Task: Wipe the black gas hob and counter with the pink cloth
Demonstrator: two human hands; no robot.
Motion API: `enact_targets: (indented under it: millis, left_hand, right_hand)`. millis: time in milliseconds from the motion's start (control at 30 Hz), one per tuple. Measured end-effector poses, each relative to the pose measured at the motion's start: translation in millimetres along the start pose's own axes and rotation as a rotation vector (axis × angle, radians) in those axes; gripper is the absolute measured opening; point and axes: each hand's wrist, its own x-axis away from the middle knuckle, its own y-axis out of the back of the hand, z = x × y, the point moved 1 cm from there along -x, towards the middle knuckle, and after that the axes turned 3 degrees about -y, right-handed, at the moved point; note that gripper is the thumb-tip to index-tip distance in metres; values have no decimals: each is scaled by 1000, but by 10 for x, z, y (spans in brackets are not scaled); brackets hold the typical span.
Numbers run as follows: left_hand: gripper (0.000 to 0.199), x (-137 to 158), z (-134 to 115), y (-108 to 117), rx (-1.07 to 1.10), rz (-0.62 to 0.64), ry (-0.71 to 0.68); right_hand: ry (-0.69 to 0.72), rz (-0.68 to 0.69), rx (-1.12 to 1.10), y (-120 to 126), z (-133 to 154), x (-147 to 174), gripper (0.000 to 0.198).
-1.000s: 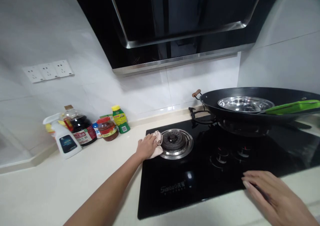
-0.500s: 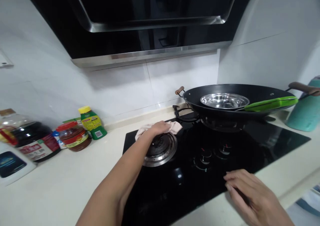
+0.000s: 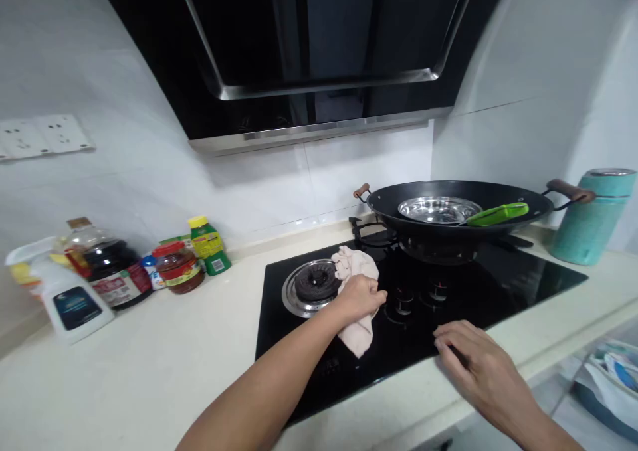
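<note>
My left hand (image 3: 359, 298) is closed on a pale pink cloth (image 3: 357, 340), pressing it to the black glass cooktop (image 3: 289, 345). The cloth lies bunched just right of the bare left burner (image 3: 316, 281), its upper end touching the burner's metal ring. My right hand (image 3: 478, 364) rests at the cooktop's front edge, holding nothing, fingers loosely bent and the thumb apart. Between the hands and the wok (image 3: 419, 228) stand two control knobs, the nearer being the left knob (image 3: 405, 301).
Inside the wok are a steel dish (image 3: 438, 208) and a green-handled utensil (image 3: 498, 214). A teal flask (image 3: 581, 228) stands at the right. On the left are a spray bottle (image 3: 74, 305), a dark sauce jug (image 3: 117, 265), a red-lidded jar (image 3: 178, 268) and a green bottle (image 3: 209, 246). The range hood (image 3: 323, 99) overhangs.
My left hand has brought the cloth from behind the left burner round to its right side and nearer to me. My right hand stays by the front edge. The view has shifted.
</note>
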Motion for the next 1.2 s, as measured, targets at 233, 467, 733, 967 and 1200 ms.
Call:
enact_targets:
  millis: [233, 467, 733, 967, 1200]
  left_hand:
    - [46, 968, 103, 337, 160, 17, 40]
    - [40, 1410, 289, 722, -67, -149, 59]
    - [59, 1130, 311, 432, -293, 214, -136]
    - [54, 198, 123, 98, -326, 149, -83]
    - [61, -974, -104, -292, -254, 236, -52]
  right_hand:
    - [-11, 9, 33, -23, 14, 5, 24]
    - [-12, 8, 61, -36, 30, 15, 24]
    - [11, 11, 63, -34, 82, -19, 23]
    - [21, -6, 40, -29, 107, -25, 21]
    - [-4, -39, -18, -39, 59, -45, 19]
